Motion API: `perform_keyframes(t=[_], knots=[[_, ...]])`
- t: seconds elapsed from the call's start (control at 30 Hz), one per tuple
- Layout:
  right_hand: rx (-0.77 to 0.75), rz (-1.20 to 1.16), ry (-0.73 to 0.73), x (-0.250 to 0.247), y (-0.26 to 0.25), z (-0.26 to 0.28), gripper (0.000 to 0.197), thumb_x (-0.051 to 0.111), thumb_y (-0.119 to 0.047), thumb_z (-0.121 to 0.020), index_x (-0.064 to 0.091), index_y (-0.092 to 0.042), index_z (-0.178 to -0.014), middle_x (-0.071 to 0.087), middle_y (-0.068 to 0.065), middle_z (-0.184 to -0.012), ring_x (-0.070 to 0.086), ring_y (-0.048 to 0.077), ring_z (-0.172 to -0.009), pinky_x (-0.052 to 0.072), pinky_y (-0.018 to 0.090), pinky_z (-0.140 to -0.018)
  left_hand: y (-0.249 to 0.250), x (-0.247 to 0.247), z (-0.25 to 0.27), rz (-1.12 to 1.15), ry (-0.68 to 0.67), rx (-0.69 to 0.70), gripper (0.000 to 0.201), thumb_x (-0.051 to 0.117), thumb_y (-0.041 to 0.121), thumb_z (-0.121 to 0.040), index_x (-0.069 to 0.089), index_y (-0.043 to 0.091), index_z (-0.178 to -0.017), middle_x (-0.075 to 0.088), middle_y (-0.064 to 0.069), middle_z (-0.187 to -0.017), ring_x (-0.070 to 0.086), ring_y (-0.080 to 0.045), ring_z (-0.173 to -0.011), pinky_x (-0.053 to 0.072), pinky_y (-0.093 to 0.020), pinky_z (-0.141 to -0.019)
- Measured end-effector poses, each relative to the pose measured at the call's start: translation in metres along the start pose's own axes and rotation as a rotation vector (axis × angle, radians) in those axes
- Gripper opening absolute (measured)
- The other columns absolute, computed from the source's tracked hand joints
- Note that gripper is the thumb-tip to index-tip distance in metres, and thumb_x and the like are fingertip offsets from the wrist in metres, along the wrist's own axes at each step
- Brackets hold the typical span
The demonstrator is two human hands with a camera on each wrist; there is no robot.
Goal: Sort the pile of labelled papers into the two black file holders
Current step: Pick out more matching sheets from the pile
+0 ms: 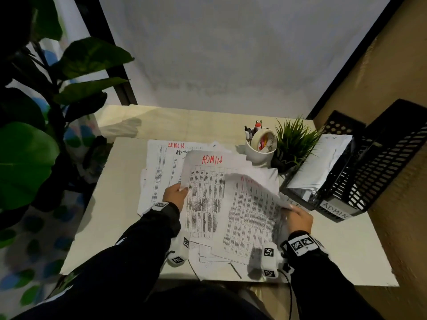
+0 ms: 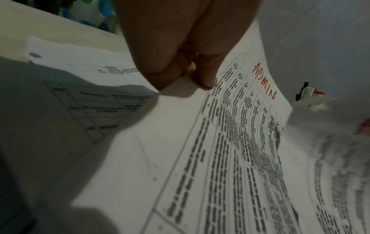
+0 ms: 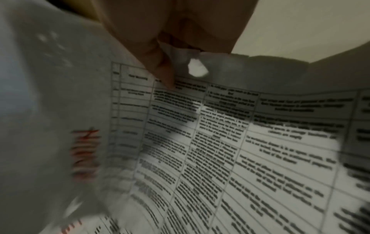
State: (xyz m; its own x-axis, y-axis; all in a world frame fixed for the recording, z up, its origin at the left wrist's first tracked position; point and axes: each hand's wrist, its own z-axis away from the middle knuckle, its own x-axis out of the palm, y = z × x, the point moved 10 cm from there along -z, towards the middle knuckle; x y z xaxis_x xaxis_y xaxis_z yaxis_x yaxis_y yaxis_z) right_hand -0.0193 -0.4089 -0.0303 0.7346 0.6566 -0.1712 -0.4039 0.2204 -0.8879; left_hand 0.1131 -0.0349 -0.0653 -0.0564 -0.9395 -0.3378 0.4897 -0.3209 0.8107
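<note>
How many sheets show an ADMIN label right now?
4. One at the pile's far left, one in black just below it, one gripped by the left hand, one lifted by the right hand. Others may be buried.

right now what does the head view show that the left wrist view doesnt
Only the head view shows the two black file holders, the right hand pinching a lifted sheet, the white cup and small plant. Only the left wrist view shows the fingertips up close on paper. Both show the left hand holding the red ADMIN sheet.
</note>
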Motion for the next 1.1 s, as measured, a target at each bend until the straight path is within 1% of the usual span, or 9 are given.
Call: perform_keyframes(t=[0.17, 0.3, 0.4, 0.57, 0.67, 0.77, 0.87, 1.0, 1.1], knots=[[-0.005, -0.049, -0.132, 0.019, -0.010, 0.009, 0.047, 0.050, 0.026, -0.074, 0.066, -0.012, -0.050, 0.064, -0.008, -0.044, 0.058, 0.001, -0.042, 0.045, 0.008, -0.045, 0.005, 0.003, 0.005, 0.055, -0.022, 0.019, 0.033, 0.062, 0.010, -0.087, 0.063, 0.001, -0.119, 0.067, -0.015, -0.105, 0.062, -0.030, -0.098, 0.049, -0.033, -0.089], [0.121, -0.014, -0.224, 0.042, -0.001, 0.021, 0.035, 0.060, 0.021, -0.070, 0.063, -0.001, -0.097, 0.065, 0.013, -0.089, 0.062, 0.026, -0.079, 0.054, 0.020, -0.053, 0.010, 0.026, 0.018, 0.083, -0.159, 0.038, 0.028, 0.073, -0.001, -0.074, 0.069, -0.001, -0.101, 0.067, -0.011, -0.087, 0.063, -0.027, -0.082, 0.054, -0.031, -0.075], [0.177, -0.018, -0.261, 0.053, 0.007, 0.024, 0.030, 0.059, 0.025, -0.067, 0.061, 0.004, -0.087, 0.063, 0.022, -0.098, 0.064, 0.033, -0.083, 0.056, 0.032, -0.066, 0.008, 0.040, 0.029, 0.083, -0.294, 0.018, 0.016, 0.071, -0.003, -0.076, 0.067, 0.000, -0.091, 0.061, -0.006, -0.077, 0.060, -0.021, -0.075, 0.051, -0.023, -0.067], [0.180, 0.048, -0.217, 0.044, 0.014, 0.020, 0.025, 0.071, 0.014, -0.063, 0.068, 0.001, -0.085, 0.070, 0.020, -0.095, 0.066, 0.029, -0.080, 0.053, 0.041, -0.086, 0.003, 0.019, 0.013, -0.176, -0.128, 0.035, 0.040, 0.048, -0.013, -0.078, 0.062, 0.014, -0.104, 0.063, -0.011, -0.113, 0.059, -0.031, -0.106, 0.048, -0.038, -0.091], [0.197, -0.037, -0.200, 0.037, 0.011, 0.029, 0.027, 0.063, 0.020, -0.067, 0.063, 0.001, -0.088, 0.073, 0.005, -0.062, 0.068, 0.021, -0.058, 0.058, 0.024, -0.058, 0.006, -0.018, 0.001, -0.497, 0.125, 0.009, 0.052, 0.062, 0.006, -0.078, 0.048, 0.009, -0.128, 0.047, -0.015, -0.132, 0.044, -0.035, -0.123, 0.041, -0.041, -0.102], [0.179, -0.066, -0.184, 0.031, -0.002, 0.044, 0.037, 0.050, 0.028, -0.075, 0.056, 0.008, -0.105, 0.062, 0.000, -0.044, 0.058, 0.016, -0.044, 0.040, 0.009, -0.033, -0.007, -0.024, -0.006, -0.633, 0.087, -0.096, 0.084, 0.080, 0.029, -0.068, 0.035, 0.005, -0.135, 0.040, -0.017, -0.137, 0.038, -0.037, -0.128, 0.038, -0.045, -0.105], [0.184, -0.069, -0.190, 0.028, -0.003, 0.048, 0.039, 0.051, 0.027, -0.074, 0.054, 0.015, -0.111, 0.064, 0.000, -0.046, 0.058, 0.009, -0.036, 0.039, 0.010, -0.032, -0.013, -0.021, -0.007, -0.756, 0.072, -0.098, 0.096, 0.085, 0.034, -0.060, 0.031, 0.006, -0.134, 0.038, -0.017, -0.136, 0.038, -0.036, -0.128, 0.041, -0.047, -0.102], [0.244, 0.005, -0.206, 0.029, 0.003, 0.045, 0.030, 0.061, 0.020, -0.072, 0.061, 0.009, -0.100, 0.065, 0.017, -0.088, 0.060, 0.025, -0.058, 0.046, 0.020, -0.039, -0.023, -0.024, -0.011, -0.828, 0.024, -0.151, 0.098, 0.086, 0.042, -0.056, 0.033, 0.008, -0.132, 0.044, -0.015, -0.132, 0.038, -0.034, -0.128, 0.042, -0.048, -0.101], [0.301, 0.002, -0.230, 0.031, 0.010, 0.042, 0.028, 0.059, 0.017, -0.076, 0.059, 0.010, -0.104, 0.059, 0.008, -0.075, 0.061, 0.020, -0.063, 0.044, 0.023, -0.052, -0.022, -0.027, -0.014, -0.816, -0.019, -0.127, 0.078, 0.079, 0.041, -0.066, 0.042, 0.013, -0.128, 0.050, -0.014, -0.127, 0.040, -0.035, -0.124, 0.043, -0.046, -0.098]])
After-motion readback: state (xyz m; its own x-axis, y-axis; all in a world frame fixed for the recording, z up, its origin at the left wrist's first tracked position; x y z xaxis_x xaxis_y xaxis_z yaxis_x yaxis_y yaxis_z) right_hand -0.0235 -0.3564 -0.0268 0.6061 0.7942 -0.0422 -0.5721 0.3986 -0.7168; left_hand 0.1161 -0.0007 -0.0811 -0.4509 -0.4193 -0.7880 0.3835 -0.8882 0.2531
